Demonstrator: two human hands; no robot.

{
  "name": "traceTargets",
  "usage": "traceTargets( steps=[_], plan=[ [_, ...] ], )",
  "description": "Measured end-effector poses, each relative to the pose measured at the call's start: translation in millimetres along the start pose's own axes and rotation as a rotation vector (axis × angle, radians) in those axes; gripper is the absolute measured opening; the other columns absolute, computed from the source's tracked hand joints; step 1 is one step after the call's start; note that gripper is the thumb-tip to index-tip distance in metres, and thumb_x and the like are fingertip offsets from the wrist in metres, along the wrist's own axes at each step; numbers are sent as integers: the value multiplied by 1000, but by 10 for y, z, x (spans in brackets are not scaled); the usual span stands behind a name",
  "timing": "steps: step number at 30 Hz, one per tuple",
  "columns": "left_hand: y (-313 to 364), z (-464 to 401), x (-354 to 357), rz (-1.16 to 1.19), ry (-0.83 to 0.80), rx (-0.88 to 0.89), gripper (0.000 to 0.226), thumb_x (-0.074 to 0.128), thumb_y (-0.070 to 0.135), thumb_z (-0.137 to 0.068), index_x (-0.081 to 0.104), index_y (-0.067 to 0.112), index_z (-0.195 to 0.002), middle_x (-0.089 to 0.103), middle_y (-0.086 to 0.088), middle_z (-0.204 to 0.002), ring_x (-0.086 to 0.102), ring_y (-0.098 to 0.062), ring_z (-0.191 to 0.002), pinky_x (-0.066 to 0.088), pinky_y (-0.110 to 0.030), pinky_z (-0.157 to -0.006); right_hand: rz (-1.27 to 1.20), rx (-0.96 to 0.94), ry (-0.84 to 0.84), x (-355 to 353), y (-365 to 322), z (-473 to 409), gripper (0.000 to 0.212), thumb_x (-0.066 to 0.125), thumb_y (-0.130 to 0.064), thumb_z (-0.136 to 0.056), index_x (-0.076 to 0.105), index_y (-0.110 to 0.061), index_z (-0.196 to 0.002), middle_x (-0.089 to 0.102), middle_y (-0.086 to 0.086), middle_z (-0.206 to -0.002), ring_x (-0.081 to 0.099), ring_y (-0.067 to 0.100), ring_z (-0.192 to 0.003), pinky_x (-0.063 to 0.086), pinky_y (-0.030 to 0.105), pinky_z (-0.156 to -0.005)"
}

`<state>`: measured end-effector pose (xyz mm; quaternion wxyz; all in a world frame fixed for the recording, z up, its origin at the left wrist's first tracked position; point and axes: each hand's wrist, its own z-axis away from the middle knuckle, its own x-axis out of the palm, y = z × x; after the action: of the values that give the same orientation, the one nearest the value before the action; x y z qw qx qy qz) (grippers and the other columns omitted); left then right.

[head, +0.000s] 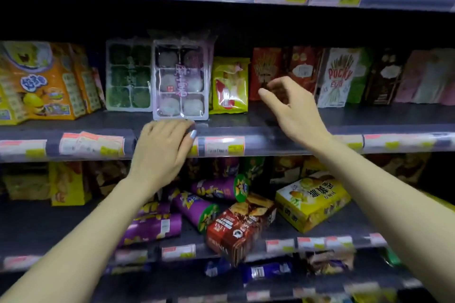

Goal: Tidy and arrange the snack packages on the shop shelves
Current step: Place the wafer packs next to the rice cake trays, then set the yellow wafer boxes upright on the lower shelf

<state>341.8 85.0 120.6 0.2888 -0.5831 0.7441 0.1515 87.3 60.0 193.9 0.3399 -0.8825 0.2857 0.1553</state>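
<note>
On the middle shelf (pixel 270 118) a clear tray of pale mochi with purple lettering (pixel 181 81) stands upright at the front edge, beside a tray of green mochi (pixel 128 76). My left hand (pixel 162 147) rests on the shelf lip just below the pale tray, fingers curled, holding nothing. My right hand (pixel 293 108) hovers open over the shelf, fingers spread toward a red Pocky box (pixel 266 69), not touching it. A yellow-green snack bag (pixel 230 86) stands between the tray and the red box.
Orange and yellow bags (pixel 41 83) fill the shelf's left end; a white Pocky box (pixel 339 76) and dark boxes stand to the right. On the lower shelf lie toppled purple tubes (pixel 197 206), a brown-red box (pixel 241 226) and a tilted yellow box (pixel 312 202). Price-label strips edge every shelf.
</note>
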Motion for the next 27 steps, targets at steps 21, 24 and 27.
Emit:
traceTargets(
  steps=[21,24,27],
  plan=[
    [1977,259,1175,379,-720,134,89,17,76,-75,28,22,-145,37,-1,-148,35,-21,-135,32,-34,-110,518,431,-326,-1058,2319,2075,39,55,-40,-91,52,-13,-119,57,6,-115,51,27,-112,44,37,-89],
    [2321,124,1473,351,-792,37,96,26,80,-68,21,24,-147,28,-5,-153,29,-25,-138,27,-35,-112,567,466,-356,-1316,2605,2076,45,55,-42,-91,50,-11,-123,54,8,-117,49,27,-114,44,37,-90],
    [2599,11,1706,303,-872,-70,103,28,85,-65,14,27,-149,22,-6,-155,24,-27,-140,22,-39,-114,643,473,-371,-1591,2935,2067,53,58,-46,-88,51,-8,-125,52,10,-120,49,31,-114,44,41,-91]
  ],
)
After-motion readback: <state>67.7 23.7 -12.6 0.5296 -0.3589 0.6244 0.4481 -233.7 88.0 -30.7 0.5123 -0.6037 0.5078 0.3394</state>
